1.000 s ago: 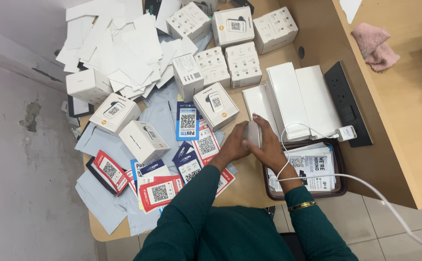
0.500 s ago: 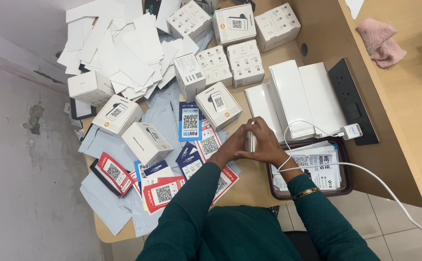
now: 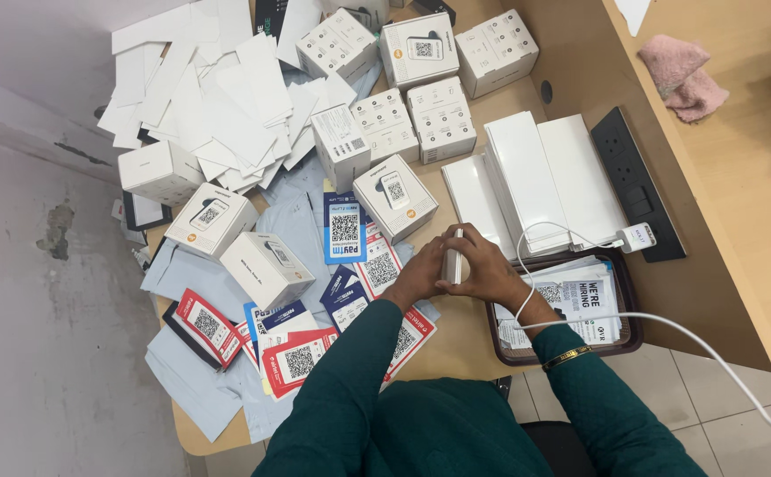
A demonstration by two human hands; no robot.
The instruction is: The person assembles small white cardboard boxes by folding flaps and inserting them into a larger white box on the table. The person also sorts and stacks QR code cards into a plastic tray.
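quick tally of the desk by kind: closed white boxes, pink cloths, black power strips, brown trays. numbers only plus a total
Small white boxes, closed, that I can make out: 11
Pink cloth: 1
Black power strip: 1
Brown tray holding printed sheets: 1
Total: 14
Loose cards and paper slips overlap too much to count. Both hands hold one small white device, not counted.

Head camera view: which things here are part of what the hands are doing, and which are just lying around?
In hand:
small white device, held between left hand and right hand
white cable crossing the right wrist

Lying about:
white boxes
code cards
blank white card pile
pink cloth
black power strip
brown tray of leaflets
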